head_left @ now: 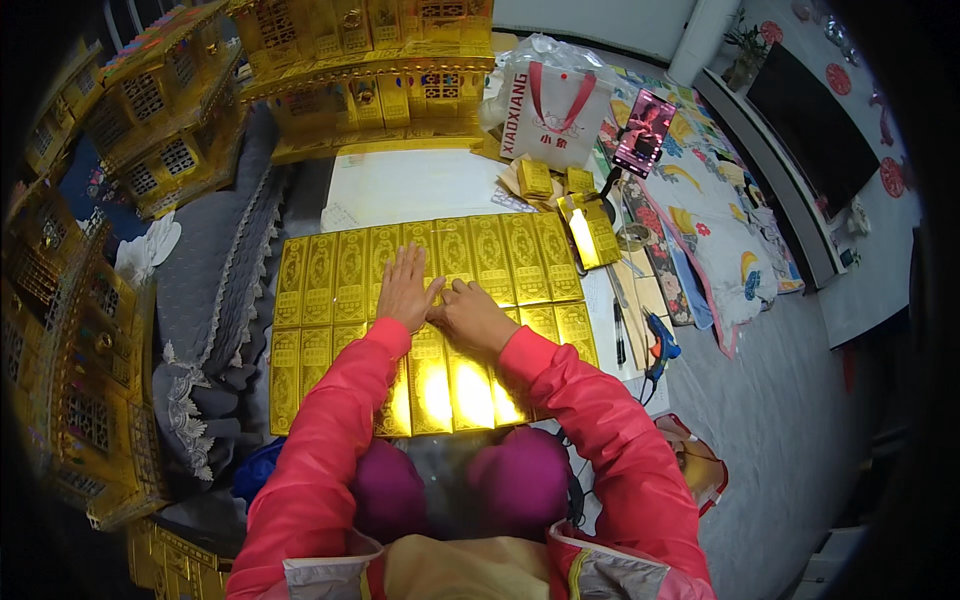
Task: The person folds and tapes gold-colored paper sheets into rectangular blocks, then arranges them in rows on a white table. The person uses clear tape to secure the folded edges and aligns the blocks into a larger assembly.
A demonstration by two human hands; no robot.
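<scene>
A wide golden panel (pixel 302 268) lies flat in front of me, made of rectangular embossed gold pieces set side by side in two rows. My left hand (pixel 405 285) rests on the upper row near the middle, its fingers stretched out flat. Close beside it, my right hand (pixel 474 318) is closed, with bent fingertips at the seam between the rows. Whatever those fingertips may pinch is too small or hidden to make out. Bright glare covers several pieces in the lower row.
Golden model buildings (pixel 375 100) stand behind and along the left. Right of the panel are a gold packet (pixel 590 232), a black pen (pixel 619 335) and a blue glue gun (pixel 661 345). Farther back, a lit phone (pixel 645 133) stands on a holder near a white bag (pixel 555 130).
</scene>
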